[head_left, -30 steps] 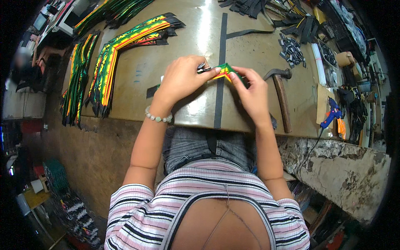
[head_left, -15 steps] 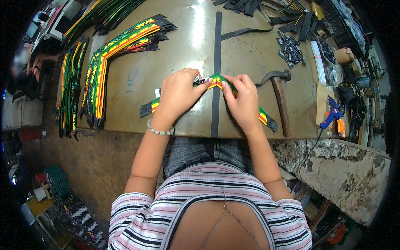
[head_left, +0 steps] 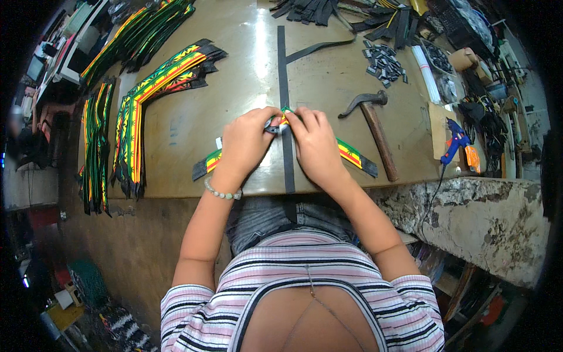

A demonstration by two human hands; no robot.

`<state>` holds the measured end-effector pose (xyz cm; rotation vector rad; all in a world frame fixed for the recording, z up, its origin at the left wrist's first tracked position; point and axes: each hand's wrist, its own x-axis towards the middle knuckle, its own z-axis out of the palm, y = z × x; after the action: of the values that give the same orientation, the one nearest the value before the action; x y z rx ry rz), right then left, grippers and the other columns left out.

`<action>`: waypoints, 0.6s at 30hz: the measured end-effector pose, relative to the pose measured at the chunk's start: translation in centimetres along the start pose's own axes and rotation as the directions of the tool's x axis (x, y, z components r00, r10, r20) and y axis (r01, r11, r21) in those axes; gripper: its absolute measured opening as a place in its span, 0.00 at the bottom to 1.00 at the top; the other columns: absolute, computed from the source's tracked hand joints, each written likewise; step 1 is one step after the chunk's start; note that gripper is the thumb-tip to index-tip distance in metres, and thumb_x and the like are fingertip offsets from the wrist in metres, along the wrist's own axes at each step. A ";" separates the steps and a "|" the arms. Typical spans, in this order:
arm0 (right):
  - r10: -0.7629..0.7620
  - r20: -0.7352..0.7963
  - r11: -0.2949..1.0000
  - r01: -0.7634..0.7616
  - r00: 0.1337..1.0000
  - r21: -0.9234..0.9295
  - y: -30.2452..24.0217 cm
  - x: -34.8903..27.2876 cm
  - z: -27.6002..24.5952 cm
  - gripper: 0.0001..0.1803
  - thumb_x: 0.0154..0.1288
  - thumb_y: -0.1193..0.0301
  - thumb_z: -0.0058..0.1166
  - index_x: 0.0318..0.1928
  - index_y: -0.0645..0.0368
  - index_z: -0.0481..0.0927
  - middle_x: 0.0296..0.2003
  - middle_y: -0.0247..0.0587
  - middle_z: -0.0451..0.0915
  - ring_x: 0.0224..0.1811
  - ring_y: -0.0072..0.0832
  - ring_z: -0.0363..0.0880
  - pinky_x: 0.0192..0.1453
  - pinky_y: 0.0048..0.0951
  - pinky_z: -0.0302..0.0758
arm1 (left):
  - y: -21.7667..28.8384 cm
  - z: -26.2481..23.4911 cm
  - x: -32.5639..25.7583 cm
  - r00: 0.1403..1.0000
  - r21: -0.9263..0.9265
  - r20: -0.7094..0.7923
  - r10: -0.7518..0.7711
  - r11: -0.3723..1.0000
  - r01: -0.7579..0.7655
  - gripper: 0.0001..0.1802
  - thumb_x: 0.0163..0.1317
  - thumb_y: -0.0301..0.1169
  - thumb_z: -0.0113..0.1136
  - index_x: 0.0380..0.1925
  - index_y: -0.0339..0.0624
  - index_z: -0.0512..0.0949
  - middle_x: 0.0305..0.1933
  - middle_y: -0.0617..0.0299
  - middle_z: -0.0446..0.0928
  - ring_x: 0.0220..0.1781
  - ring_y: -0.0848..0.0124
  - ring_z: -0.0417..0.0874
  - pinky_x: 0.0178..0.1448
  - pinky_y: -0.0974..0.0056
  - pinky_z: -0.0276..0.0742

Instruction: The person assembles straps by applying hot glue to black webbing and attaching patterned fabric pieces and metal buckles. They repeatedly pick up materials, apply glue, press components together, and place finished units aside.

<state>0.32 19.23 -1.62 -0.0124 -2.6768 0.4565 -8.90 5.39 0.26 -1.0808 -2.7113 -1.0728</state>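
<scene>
A green, yellow and red patterned strap with black ends lies bent across the tabletop, its peak between my hands. My left hand is closed on the strap near the bend. A small dark and silvery object, too covered to name, sits at its fingertips. My right hand presses its fingers together on the strap at the peak, hiding most of the bend. Beneath both hands runs a long black strip toward the table's front edge. A small white tag shows beside my left hand.
Right of my hands lies a hammer with a wooden handle. Farther right are a blue glue gun, white sticks and a pile of small black pieces. Patterned straps are stacked at left. Black strips lie at the far side.
My hands have drawn closer together at the bend, and my right fingers now cover more of it. The whole view has shifted slightly, with tabletop things appearing farther left.
</scene>
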 end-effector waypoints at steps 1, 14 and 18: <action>-0.017 0.048 0.999 0.019 0.999 -0.033 0.2 -0.2 0.0 0.25 0.55 0.81 0.53 0.57 0.65 0.77 0.53 0.49 0.75 0.54 0.46 0.72 0.61 0.42 0.72 | -0.3 0.1 0.0 1.000 -0.010 0.017 -0.015 1.000 0.015 0.08 0.61 0.37 0.65 0.37 0.49 0.84 0.37 0.54 0.84 0.38 0.51 0.84 0.40 0.54 0.78; 0.016 0.002 0.985 -0.016 1.000 -0.173 -0.7 -0.2 0.5 0.25 0.60 0.74 0.49 0.60 0.66 0.75 0.53 0.46 0.75 0.49 0.39 0.72 0.52 0.36 0.75 | -0.1 -0.3 -0.1 0.993 -0.054 0.069 -0.092 0.994 0.096 0.13 0.58 0.33 0.67 0.44 0.52 0.84 0.39 0.49 0.83 0.41 0.47 0.84 0.43 0.51 0.79; -0.016 -0.004 0.992 0.016 1.000 -0.125 0.0 -0.7 1.1 0.27 0.57 0.75 0.52 0.59 0.68 0.75 0.51 0.47 0.75 0.48 0.40 0.72 0.52 0.37 0.74 | 0.0 -0.3 -0.1 0.999 -0.016 0.030 -0.039 0.999 0.040 0.13 0.59 0.36 0.68 0.44 0.53 0.86 0.38 0.49 0.84 0.40 0.50 0.85 0.43 0.54 0.80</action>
<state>0.53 18.85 -2.88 -0.0286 -2.6946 0.2825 -8.85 5.14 0.50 -1.0578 -2.7626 -1.0961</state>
